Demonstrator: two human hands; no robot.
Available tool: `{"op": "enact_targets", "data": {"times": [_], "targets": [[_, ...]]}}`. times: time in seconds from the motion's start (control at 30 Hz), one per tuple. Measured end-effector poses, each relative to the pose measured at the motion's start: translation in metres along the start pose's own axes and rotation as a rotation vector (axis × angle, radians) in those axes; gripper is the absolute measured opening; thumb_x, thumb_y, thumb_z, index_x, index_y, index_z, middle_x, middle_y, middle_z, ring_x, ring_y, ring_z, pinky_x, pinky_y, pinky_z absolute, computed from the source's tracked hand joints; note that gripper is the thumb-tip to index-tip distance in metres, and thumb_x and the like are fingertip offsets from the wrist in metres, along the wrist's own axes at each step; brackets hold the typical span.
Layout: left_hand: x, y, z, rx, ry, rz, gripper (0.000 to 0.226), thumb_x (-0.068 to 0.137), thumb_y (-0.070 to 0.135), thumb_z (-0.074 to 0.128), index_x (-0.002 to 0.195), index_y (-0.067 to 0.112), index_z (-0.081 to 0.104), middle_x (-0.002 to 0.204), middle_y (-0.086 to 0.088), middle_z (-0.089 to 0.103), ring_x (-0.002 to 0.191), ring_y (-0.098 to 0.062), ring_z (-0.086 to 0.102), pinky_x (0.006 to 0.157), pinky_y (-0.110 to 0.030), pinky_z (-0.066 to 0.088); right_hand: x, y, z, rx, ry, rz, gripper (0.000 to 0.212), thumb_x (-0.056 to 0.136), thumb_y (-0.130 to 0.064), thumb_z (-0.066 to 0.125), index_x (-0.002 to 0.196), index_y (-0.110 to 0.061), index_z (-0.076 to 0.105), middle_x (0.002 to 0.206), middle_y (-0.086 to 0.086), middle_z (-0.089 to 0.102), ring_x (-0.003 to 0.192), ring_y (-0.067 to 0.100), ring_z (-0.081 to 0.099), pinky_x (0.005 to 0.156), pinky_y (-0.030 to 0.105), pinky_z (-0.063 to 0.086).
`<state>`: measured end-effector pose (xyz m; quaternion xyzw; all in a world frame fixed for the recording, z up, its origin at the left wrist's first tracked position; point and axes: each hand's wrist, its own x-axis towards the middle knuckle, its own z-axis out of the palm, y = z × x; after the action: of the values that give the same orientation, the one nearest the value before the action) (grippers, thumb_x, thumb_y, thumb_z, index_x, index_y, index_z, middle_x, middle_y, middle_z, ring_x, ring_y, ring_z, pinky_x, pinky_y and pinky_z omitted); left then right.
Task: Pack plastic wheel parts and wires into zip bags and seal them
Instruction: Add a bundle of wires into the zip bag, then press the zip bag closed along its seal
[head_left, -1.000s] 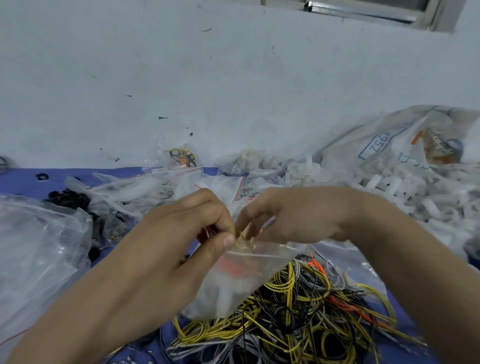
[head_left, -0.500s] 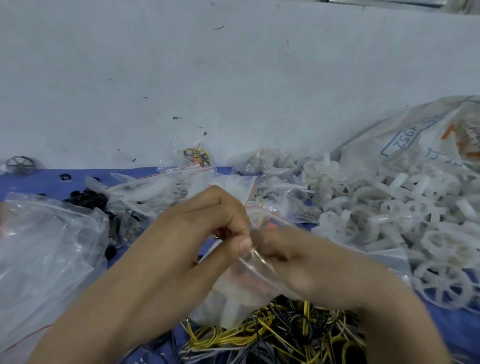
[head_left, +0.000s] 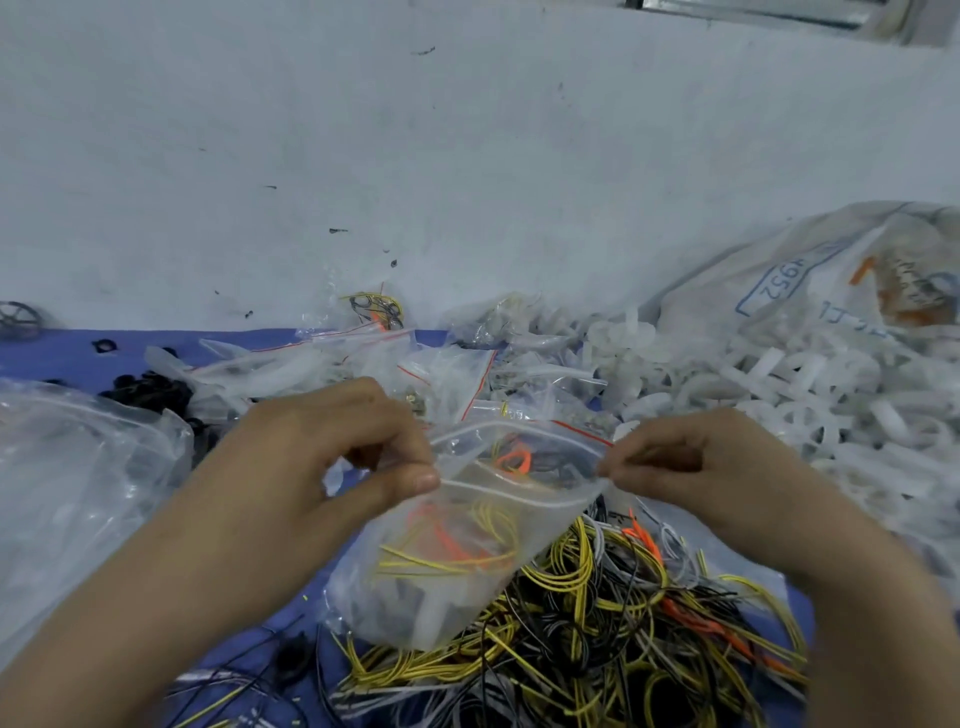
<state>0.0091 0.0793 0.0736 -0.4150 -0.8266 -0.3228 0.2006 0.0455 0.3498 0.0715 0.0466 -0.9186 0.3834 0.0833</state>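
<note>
Blue table: L hand, R hand now apart, zip bag open.

Clear glossy plastic zip bag; translucent matt white plastic wheel parts; smooth plastic-sheathed wires; matt blue table covering; rough whitewashed wall.

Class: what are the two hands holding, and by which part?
One clear zip bag holding wires: the left hand pinches the left end of its open mouth, the right hand the right end.
</note>
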Motion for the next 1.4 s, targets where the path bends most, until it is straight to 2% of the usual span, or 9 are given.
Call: {"op": "enact_targets", "data": {"times": [0.17,0.33,0.53,0.63,0.77,0.93,1.03,1.3,1.4], "targets": [[-0.003,-0.007,-0.007,-0.001,0.077,-0.05,0.018,0.076,0.046,0.061,0.092,0.039,0.064,0.082,0.016,0.063,0.076,-0.002,0.062,0.065,-0.02,0.046,0.004,0.003,0.001,0.036,0.054,-0.057,0.014,0.082,-0.012,0.07,0.074,-0.024,0.071,0.075,-0.01,0.071,0.071,0.001,0.064,0.069,0.012,0.049],[-0.006,-0.008,-0.011,-0.021,0.089,-0.099,0.032,0.074,0.053,0.055,0.106,0.059,0.056,0.076,0.018,0.059,0.073,-0.003,0.062,0.041,-0.031,0.054,0.009,0.006,0.005,0.132,0.125,-0.082,0.017,0.083,-0.007,0.067,0.074,-0.02,0.069,0.074,-0.004,0.069,0.069,0.006,0.062,0.065,0.014,0.048],[-0.005,-0.005,-0.009,-0.031,0.085,-0.123,0.033,0.072,0.056,0.065,0.104,0.058,0.058,0.074,0.018,0.062,0.071,-0.001,0.062,0.062,-0.025,0.049,0.009,0.0,0.008,0.152,0.1,-0.068,0.021,0.081,-0.016,0.07,0.095,-0.03,0.062,0.085,-0.007,0.067,0.083,0.0,0.062,0.079,0.017,0.046],[-0.001,0.004,0.0,-0.06,0.054,-0.118,0.037,0.069,0.061,0.064,0.105,0.056,0.057,0.073,0.02,0.062,0.069,-0.002,0.061,0.064,-0.018,0.045,0.002,-0.02,0.01,0.077,0.037,-0.178,0.039,0.071,-0.036,0.075,0.105,-0.046,0.061,0.099,-0.025,0.065,0.101,-0.012,0.055,0.087,0.002,0.034],[0.005,0.015,0.016,-0.109,0.058,-0.077,0.041,0.066,0.044,0.069,0.105,0.05,0.059,0.068,0.019,0.062,0.061,0.0,0.059,0.056,-0.006,0.04,-0.003,-0.049,0.028,0.072,-0.076,-0.321,0.02,0.071,-0.028,0.08,0.09,-0.031,0.073,0.092,-0.021,0.069,0.091,-0.01,0.061,0.08,0.005,0.039],[0.006,0.01,0.021,-0.177,0.105,-0.133,0.028,0.066,0.046,0.067,0.094,0.048,0.062,0.071,0.018,0.065,0.064,-0.01,0.06,0.058,-0.022,0.047,0.004,-0.051,0.039,0.117,-0.026,-0.318,0.002,0.078,-0.016,0.075,0.079,-0.018,0.074,0.079,-0.007,0.071,0.079,0.0,0.063,0.077,0.018,0.047],[0.006,0.007,0.02,-0.141,0.091,-0.154,0.024,0.067,0.054,0.074,0.086,0.043,0.064,0.07,0.02,0.065,0.066,-0.003,0.06,0.058,-0.017,0.046,0.006,-0.05,0.039,0.113,-0.025,-0.307,0.004,0.08,-0.016,0.073,0.083,-0.015,0.075,0.08,-0.006,0.071,0.08,0.002,0.063,0.081,0.023,0.047],[0.007,0.005,0.023,-0.154,0.092,-0.199,0.028,0.06,0.06,0.053,0.081,0.046,0.063,0.058,0.023,0.063,0.062,-0.001,0.06,0.057,-0.009,0.041,0.006,-0.055,0.044,0.075,0.044,-0.397,0.011,0.076,-0.013,0.076,0.074,-0.023,0.071,0.073,-0.014,0.067,0.077,-0.001,0.061,0.073,0.008,0.041],[0.007,0.003,0.023,-0.14,0.091,-0.177,0.028,0.063,0.062,0.071,0.083,0.043,0.063,0.058,0.022,0.064,0.062,-0.001,0.061,0.059,-0.008,0.042,0.007,-0.056,0.046,0.036,0.043,-0.406,0.006,0.077,-0.015,0.075,0.076,-0.02,0.072,0.069,-0.016,0.065,0.073,-0.007,0.058,0.068,0.007,0.039]]}}
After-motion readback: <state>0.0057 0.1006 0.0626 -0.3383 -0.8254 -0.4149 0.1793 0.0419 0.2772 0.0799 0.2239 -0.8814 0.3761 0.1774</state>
